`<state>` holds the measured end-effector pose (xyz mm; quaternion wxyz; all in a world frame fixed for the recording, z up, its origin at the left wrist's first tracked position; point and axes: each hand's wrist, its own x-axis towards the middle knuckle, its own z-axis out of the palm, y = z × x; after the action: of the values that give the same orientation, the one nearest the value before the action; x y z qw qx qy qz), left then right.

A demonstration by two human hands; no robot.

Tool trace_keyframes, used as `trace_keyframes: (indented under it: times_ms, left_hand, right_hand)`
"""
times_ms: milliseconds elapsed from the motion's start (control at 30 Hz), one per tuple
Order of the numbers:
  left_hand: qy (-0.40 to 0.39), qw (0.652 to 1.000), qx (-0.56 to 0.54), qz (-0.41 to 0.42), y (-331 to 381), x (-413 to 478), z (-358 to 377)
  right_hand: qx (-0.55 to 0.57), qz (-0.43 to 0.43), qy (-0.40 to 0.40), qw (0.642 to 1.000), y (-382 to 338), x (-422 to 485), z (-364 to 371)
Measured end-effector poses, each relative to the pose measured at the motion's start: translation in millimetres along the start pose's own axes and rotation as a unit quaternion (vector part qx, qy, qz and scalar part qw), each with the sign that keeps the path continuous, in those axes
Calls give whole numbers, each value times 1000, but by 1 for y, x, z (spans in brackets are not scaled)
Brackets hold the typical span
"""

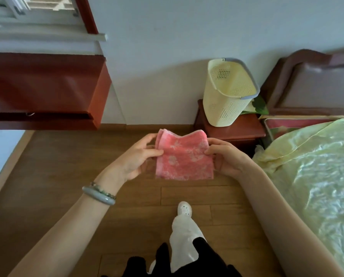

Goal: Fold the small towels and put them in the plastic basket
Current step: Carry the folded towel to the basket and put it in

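A small pink towel with a pale flower pattern hangs folded in the air between my hands, above the wooden floor. My left hand pinches its left edge between thumb and fingers. My right hand pinches its right edge the same way. The pale yellow plastic basket, perforated and grey-rimmed, stands tilted on a dark red nightstand beyond the towel, to the upper right. The part of its inside that shows holds nothing.
A bed with a shiny yellow-green cover fills the right side, with its dark headboard behind. A red-brown cabinet stands at the left against the wall. My foot in a white shoe is on the wooden floor below the towel.
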<state>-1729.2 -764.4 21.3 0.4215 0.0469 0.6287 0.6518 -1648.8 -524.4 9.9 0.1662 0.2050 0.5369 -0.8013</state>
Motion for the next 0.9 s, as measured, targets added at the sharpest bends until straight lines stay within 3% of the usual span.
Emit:
trace_keyframes:
  times_ms: [367,900]
  left_hand:
    - [-25,1000,-14,1,86,175,21]
    - [-88,995,42,-39,184,375,-12]
  right_hand:
    - [32,-13,16,999,-115,105,-98]
    - [83,-10,88,993,-217,240,-161]
